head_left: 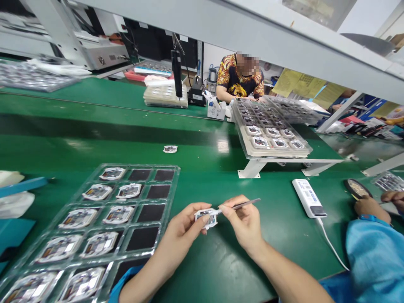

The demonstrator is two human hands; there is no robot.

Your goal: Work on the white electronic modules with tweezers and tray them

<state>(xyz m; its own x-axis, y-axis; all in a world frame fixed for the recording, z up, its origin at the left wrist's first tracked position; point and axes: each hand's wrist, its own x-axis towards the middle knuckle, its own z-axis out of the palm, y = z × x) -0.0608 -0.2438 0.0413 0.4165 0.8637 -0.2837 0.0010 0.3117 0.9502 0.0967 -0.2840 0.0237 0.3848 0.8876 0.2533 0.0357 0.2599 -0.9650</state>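
Note:
My left hand (184, 229) is closed on a small white-framed electronic module (202, 219), held between thumb and fingers above the green bench. In my right hand (244, 221) is a thin metal tool, apparently tweezers (246, 203), pinched so that its near end points at the module's upper right edge. Whether the tip touches the module I cannot tell. Left of my hands lies a clear plastic tray (174, 185) with similar modules in its left and middle columns. Dark pads show in its right column. One more module (170, 149) rests alone on the bench behind the tray.
A stack of filled trays (271, 139) stands on a raised white stand (252, 166). A white power strip (307, 198) with a cable lies to the right. A blue-sleeved co-worker's arm (372, 244) is at far right; another person (236, 80) sits opposite. An electric screwdriver (177, 73) hangs behind.

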